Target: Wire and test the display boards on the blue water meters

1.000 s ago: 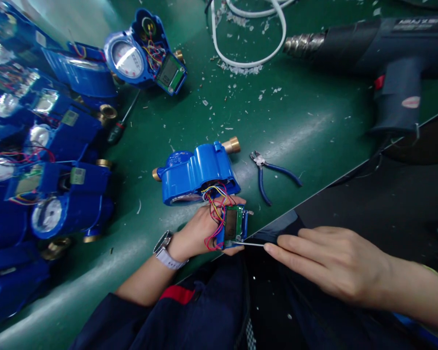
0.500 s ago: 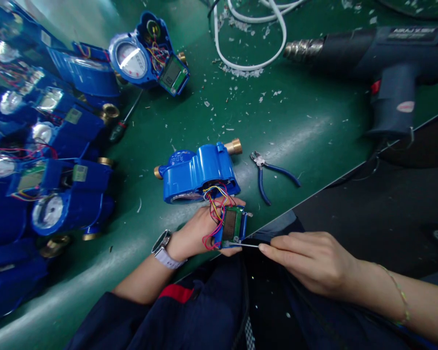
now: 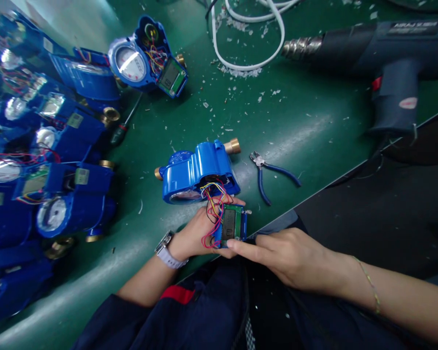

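My left hand (image 3: 198, 230) is closed around a small display circuit board (image 3: 229, 224) in a blue cover, its screen upward with dark digits on it. Red, yellow, white and black wires run from the board into the open side of a blue water meter (image 3: 200, 171), which lies on its side with brass threaded ends. My right hand (image 3: 292, 257) reaches in from the right. Its index fingertip touches the board's lower edge, while the other fingers are curled under; whatever they hold is hidden.
Side cutters (image 3: 260, 165) with blue handles lie right of the meter. A heat gun (image 3: 394, 73) and a white cable (image 3: 257, 67) are farther back. Another opened meter (image 3: 131, 63), a screwdriver (image 3: 121, 130) and several crowded meters (image 3: 76, 194) occupy the left. Shavings litter the green table (image 3: 175, 114).
My right hand has moved left, putting its index fingertip on the board. The thin metal tool tip that touched the board no longer shows. Digits now show on the screen.
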The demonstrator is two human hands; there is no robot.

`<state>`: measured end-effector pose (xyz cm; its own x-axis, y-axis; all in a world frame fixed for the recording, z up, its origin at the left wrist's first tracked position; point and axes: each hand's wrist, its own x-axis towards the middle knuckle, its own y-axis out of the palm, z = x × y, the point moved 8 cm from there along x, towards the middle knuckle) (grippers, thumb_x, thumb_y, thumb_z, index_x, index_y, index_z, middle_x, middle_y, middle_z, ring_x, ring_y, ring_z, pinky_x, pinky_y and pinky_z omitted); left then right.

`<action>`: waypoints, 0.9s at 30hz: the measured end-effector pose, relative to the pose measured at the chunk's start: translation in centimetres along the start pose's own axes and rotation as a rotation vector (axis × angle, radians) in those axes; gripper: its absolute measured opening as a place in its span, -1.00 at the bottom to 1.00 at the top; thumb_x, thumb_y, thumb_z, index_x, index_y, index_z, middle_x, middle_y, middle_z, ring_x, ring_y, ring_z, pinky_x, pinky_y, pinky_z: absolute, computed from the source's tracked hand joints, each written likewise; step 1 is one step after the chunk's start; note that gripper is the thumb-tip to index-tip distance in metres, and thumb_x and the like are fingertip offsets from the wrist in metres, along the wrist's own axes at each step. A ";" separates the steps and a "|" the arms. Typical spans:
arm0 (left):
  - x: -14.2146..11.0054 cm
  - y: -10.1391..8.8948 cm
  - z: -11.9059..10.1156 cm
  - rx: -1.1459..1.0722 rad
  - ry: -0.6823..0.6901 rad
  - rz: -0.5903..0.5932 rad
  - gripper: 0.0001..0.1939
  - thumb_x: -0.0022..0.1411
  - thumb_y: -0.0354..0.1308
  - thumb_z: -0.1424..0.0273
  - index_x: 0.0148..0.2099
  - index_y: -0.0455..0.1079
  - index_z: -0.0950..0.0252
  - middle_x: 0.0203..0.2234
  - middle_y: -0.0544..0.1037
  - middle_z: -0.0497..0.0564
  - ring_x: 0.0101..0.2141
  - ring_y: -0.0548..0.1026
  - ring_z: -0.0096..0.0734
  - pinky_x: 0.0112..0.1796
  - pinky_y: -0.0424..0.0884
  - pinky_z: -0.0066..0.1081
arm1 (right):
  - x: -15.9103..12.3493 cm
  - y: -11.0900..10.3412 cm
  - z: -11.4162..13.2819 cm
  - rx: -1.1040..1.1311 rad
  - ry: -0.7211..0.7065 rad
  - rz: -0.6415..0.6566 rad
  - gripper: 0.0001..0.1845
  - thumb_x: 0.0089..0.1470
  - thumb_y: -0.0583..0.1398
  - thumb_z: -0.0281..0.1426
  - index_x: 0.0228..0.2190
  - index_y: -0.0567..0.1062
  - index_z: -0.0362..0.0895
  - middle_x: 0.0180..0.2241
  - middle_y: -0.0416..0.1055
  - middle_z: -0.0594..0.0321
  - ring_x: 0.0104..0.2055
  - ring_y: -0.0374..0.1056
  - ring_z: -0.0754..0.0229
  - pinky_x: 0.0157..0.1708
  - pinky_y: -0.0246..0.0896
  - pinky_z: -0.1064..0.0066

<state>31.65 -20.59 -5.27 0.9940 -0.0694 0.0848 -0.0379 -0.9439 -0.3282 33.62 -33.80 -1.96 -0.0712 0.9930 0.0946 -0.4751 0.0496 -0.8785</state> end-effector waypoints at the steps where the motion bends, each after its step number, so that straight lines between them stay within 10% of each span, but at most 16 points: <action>1: 0.0 0.0 0.0 -0.011 -0.007 0.006 -0.21 -0.08 0.41 0.07 0.16 0.20 0.17 0.03 0.45 0.18 0.03 0.46 -0.01 0.09 0.35 -0.02 | 0.3 0.1 0.0 -0.010 0.002 0.019 -0.33 0.15 -0.01 -0.60 0.28 0.14 -0.09 -0.50 0.38 0.36 -0.58 0.25 0.26 -0.65 -0.01 0.41; 9: 0.0 0.5 0.3 -0.168 0.055 -0.024 -0.23 -0.04 0.39 0.06 0.16 0.17 0.11 0.04 0.42 0.13 0.05 0.43 -0.05 0.12 0.31 -0.01 | 0.4 0.3 0.0 0.382 0.048 -0.075 -0.38 0.24 -0.02 -0.59 0.30 0.11 -0.10 -0.18 0.57 0.18 -0.29 0.51 0.26 -0.34 0.40 0.46; 17: 0.3 0.8 -0.2 -0.202 0.039 0.002 -0.14 -0.07 0.44 0.13 0.21 0.14 0.15 0.05 0.37 0.16 0.02 0.45 -0.06 0.09 0.36 -0.01 | 0.7 -0.4 -0.5 0.765 0.066 -0.167 -0.43 0.30 -0.04 -0.59 0.30 0.10 -0.09 0.03 0.48 0.19 -0.14 0.50 0.34 -0.28 0.38 0.57; 22: 0.2 0.6 -1.0 -0.128 0.079 0.033 -0.08 -0.07 0.46 0.25 0.26 0.08 0.15 0.08 0.33 0.21 0.08 0.40 0.00 0.11 0.35 0.01 | 0.6 -0.6 -1.3 0.527 0.127 0.039 -0.50 0.30 -0.02 -0.53 0.22 0.28 -0.07 -0.45 0.51 0.32 -0.55 0.34 0.33 -0.54 0.14 0.50; 27: 0.0 0.7 -0.7 -0.177 0.061 0.008 0.01 -0.06 0.46 0.19 0.31 -0.02 0.15 0.17 0.26 0.27 0.13 0.36 0.06 0.14 0.31 0.05 | 0.3 -1.1 -1.3 0.204 0.106 0.181 -0.30 0.11 0.06 -0.61 0.26 0.22 0.01 -0.46 0.49 0.31 -0.50 0.35 0.27 -0.51 0.08 0.47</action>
<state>31.53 -21.44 -4.83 0.9857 -0.0911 0.1417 -0.0682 -0.9849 -0.1592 35.24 -33.43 -1.53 -0.0839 0.9900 -0.1137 -0.6307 -0.1411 -0.7631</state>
